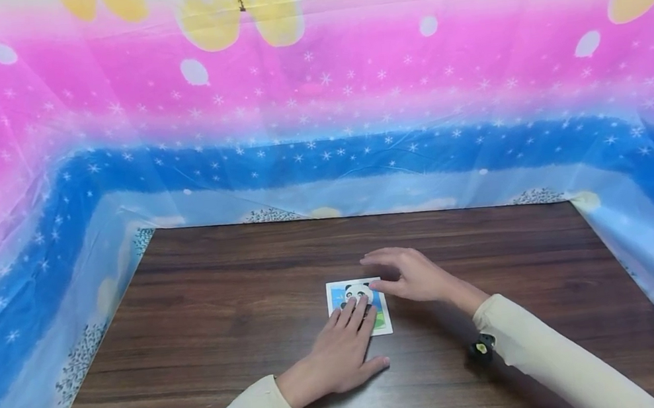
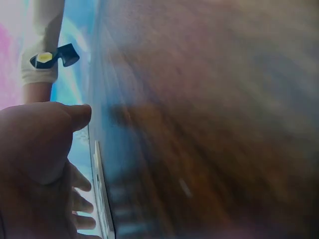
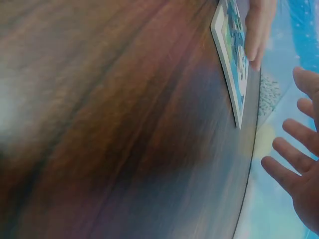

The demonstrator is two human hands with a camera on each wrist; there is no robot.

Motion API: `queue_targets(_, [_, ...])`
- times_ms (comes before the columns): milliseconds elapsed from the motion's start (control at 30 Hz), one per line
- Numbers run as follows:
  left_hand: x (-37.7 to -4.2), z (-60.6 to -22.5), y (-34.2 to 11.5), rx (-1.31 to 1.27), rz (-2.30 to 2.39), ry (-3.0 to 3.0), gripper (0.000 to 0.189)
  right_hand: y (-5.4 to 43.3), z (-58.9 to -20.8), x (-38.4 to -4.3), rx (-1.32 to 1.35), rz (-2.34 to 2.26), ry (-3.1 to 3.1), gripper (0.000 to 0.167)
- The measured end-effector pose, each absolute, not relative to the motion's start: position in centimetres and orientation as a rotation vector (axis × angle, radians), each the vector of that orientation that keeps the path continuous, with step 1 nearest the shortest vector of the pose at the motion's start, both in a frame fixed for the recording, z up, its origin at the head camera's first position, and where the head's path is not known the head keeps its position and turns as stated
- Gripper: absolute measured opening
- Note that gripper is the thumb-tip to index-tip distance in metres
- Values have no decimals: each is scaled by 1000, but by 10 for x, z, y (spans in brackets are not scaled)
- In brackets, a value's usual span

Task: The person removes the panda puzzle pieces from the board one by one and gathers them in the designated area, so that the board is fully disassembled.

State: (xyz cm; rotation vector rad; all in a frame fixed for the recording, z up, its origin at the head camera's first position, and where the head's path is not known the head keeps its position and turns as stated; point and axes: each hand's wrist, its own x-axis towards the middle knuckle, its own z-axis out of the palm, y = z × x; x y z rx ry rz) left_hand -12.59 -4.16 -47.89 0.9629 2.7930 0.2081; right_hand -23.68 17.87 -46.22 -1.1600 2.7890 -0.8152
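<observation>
A small panda picture board with a white border lies flat on the brown wooden table. In the right wrist view, the board shows a thin raised rim. Straight, slightly spread fingers of my left hand extend over its lower middle, covering part of the panda; whether they touch it I cannot tell. The left thumb points right, off the board. Beside the board's upper right corner is my right hand, its fingers loosely extended and holding nothing. The right wrist view shows that hand with its fingers apart.
The dark wood-grain table spreads around the board. A pink and blue patterned cloth stands behind it and along both sides. Dark wrist straps sit at the cream sleeves.
</observation>
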Motion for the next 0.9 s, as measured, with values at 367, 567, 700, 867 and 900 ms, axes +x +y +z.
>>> queue_targets(367, [-129,-480,-38,908,175,2753,90,161,-462,-252,-1184,-856,2719,41])
queue_targets(567, [-128,-481,-36,893,181,2741,92,151,-464,-261,-1178,-874,2648,38])
queue_targets(700, [-129,-481,-35,893,186,2736,92,146,-466,-266,-1191,-869,2601,34])
queue_targets(867, [-129,-480,-34,889,177,2738,93,139,-469,-269,-1227,-865,2551,31])
queue_targets(900, [-128,-480,-34,886,176,2739,93,137,-470,-269,-1233,-870,2538,31])
